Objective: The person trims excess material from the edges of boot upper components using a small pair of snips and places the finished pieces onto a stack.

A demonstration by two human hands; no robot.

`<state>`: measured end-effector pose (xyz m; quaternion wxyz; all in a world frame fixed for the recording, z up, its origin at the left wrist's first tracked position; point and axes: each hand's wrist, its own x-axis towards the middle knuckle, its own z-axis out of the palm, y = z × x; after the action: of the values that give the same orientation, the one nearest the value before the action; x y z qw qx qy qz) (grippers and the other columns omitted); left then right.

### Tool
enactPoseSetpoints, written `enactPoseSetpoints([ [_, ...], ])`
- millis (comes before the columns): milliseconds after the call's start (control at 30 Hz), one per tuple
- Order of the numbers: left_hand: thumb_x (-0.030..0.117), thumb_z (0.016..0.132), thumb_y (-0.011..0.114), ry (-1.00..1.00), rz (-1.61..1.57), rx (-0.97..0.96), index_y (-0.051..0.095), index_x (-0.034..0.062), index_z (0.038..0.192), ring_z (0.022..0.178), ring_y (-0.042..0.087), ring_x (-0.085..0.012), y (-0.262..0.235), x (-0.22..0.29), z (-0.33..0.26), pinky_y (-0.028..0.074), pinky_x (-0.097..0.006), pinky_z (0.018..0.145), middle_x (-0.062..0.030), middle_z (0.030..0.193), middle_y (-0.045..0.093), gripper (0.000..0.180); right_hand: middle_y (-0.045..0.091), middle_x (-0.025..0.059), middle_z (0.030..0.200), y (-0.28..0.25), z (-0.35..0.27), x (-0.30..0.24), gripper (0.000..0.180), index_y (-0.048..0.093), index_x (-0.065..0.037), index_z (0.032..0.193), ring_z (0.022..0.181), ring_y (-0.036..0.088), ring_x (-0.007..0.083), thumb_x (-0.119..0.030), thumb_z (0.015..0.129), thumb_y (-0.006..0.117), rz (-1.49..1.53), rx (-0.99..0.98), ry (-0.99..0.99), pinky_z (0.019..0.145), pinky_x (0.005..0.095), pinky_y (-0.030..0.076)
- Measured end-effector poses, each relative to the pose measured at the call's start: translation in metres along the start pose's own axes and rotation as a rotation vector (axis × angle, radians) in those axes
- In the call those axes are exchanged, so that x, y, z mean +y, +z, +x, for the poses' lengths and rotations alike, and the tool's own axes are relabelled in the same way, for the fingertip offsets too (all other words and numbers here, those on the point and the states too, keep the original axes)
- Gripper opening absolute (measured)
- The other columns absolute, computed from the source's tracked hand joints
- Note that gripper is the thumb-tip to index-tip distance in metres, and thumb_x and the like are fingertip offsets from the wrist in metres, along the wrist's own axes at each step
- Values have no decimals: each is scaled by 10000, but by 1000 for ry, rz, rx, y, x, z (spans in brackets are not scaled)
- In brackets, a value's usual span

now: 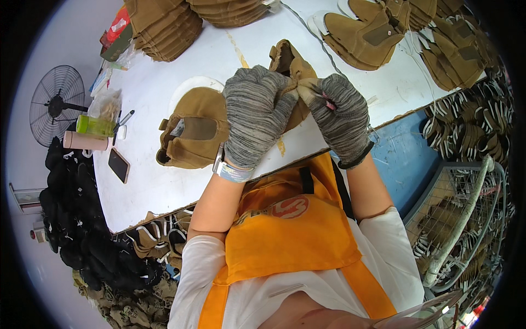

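A brown suede shoe upper (285, 57) is raised a little at the near middle of the white table. My left hand (255, 118), in a grey knitted glove, grips its edge with bent fingers. Opposite it, my right hand (344, 118), gloved alike, pinches the same upper between thumb and fingers. The fingertips of both hands meet at the upper's edge, and whatever small detail lies between them is hidden. Just left of my left hand, a second brown upper (200, 129) with a dark elastic panel lies on the table, a white rounded piece (189, 88) beyond it.
Stacked brown uppers (164, 33) stand at the far left; more uppers (361, 41) lie at the far right. A phone (118, 165), green cup (94, 126) and pink bottle (85, 141) are at the left edge, near a fan (55, 104). A wire cart (460, 219) stands right.
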<state>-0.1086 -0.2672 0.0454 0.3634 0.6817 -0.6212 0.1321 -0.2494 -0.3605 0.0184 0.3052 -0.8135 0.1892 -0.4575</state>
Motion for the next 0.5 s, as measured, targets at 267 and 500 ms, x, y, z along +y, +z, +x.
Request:
enactPoseSetpoints([
  [267,125,676,741,67,83,-80,687,82,879,762,559,-276,6,12,-4,426,-404,728,-80,779,611,214,618,124,793,-17,-2,-7,225,653,-7,902,684,588,244,-198,812,730,-126,-180,224,657,311,502],
  [500,125,681,736,47,-118,-35,700,93,864,798,569,-272,7,-3,-7,428,-394,756,-73,814,633,189,618,63,812,-7,-14,4,224,651,-27,955,723,596,192,-205,831,707,325,-130,304,669,302,511],
])
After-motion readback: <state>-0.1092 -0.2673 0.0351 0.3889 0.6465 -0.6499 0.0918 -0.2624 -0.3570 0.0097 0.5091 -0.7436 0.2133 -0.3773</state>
